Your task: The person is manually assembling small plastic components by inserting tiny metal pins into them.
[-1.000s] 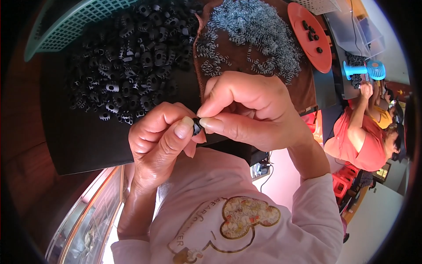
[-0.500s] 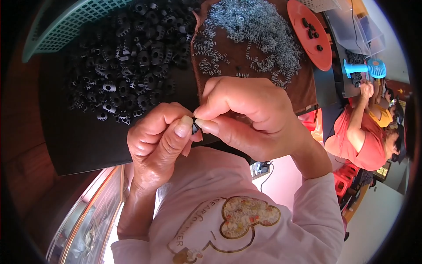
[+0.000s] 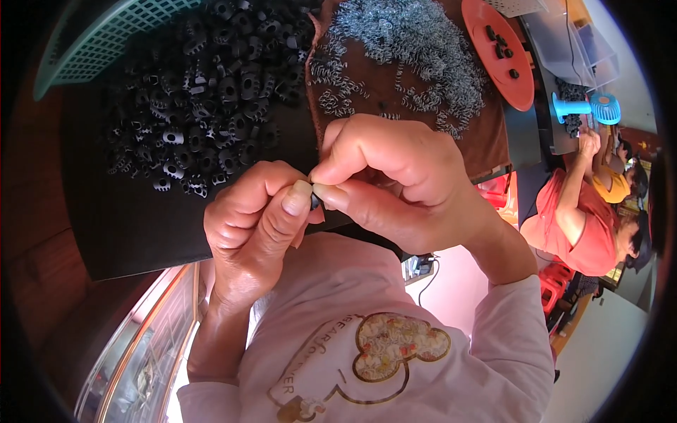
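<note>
Between my fingertips, mostly covered by them, is a small black claw hair clip piece (image 3: pixel 315 202). My left hand (image 3: pixel 250 229) pinches it between thumb and fingers. From the other side, my right hand (image 3: pixel 405 187) is closed too, its thumb and forefinger tips pressed against the same piece. Beyond my left hand lies a heap of black toothed clip pieces (image 3: pixel 229 92). Small metal springs (image 3: pixel 402 42) are piled on a brown cloth (image 3: pixel 486 144) beyond my right hand. Whether a spring is in my fingers is hidden.
A red plate (image 3: pixel 518 92) with several small black clips stands at the far right. A green basket (image 3: pixel 106 53) is at the far left. A blue fan (image 3: pixel 603 109) and clear bins (image 3: pixel 564 46) stand further right, near a person in a red shirt (image 3: pixel 578 233).
Both hands have shifted very slightly away from my body. Less of the black clip piece shows between my fingertips. The grip looks the same.
</note>
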A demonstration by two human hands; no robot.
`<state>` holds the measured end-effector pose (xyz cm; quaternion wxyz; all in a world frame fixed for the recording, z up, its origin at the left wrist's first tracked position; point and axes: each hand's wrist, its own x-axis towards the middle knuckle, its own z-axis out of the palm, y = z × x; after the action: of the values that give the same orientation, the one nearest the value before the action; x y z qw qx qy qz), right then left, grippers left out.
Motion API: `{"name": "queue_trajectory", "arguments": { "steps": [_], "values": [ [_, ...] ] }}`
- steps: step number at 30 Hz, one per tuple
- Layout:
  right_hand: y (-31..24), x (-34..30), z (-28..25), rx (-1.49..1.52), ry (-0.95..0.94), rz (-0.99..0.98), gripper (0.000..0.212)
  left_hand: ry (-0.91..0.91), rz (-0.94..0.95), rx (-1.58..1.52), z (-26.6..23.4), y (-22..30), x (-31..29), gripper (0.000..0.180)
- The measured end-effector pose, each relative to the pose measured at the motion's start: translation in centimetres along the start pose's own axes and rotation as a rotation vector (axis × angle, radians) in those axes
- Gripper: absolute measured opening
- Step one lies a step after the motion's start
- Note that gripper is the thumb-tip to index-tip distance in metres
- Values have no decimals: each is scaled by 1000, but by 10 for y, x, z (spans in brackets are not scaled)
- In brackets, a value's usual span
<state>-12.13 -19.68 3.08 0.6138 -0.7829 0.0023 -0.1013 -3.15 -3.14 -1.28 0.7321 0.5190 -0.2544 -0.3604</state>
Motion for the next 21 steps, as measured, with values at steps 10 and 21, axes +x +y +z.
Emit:
{"name": "queue_trajectory", "arguments": {
  "steps": [10,21],
  "values": [
    [-3,-3,1,119,26,111,17,-51,-21,-57,-2,1,0,22],
    [3,0,-1,-44,-28,-81,18,-61,-33,-59,1,1,3,22]
  ]
}}
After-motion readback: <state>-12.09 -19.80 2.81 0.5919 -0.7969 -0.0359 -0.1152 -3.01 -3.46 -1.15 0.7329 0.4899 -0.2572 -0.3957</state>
